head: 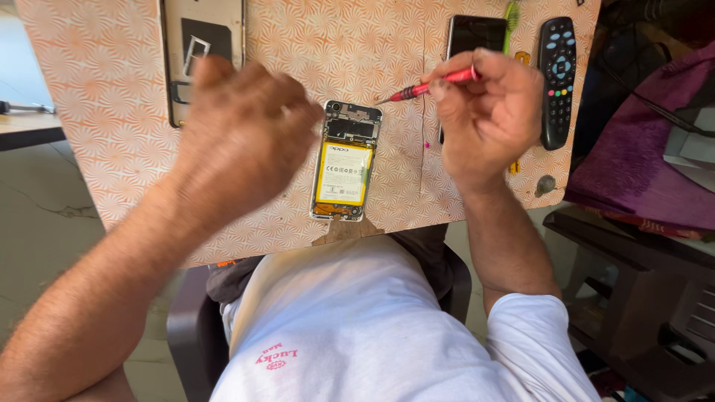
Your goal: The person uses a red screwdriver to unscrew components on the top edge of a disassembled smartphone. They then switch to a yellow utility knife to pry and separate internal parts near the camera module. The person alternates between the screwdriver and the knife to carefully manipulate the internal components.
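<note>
An opened phone [345, 161] with its back cover off lies face down in the middle of the orange-patterned board [112, 97], showing a yellow battery and circuit parts. My right hand [488, 112] grips a red screwdriver [436, 84], whose tip points left toward the phone's upper right corner without touching it. My left hand [242, 138] hovers raised just left of the phone, fingers curled loosely, blurred by motion, with nothing visibly in it.
A removed phone back cover [201, 52] lies at the board's upper left. A dark phone [477, 33] and a black remote control [557, 78] lie at the upper right. A purple cloth [640, 149] and dark furniture stand to the right.
</note>
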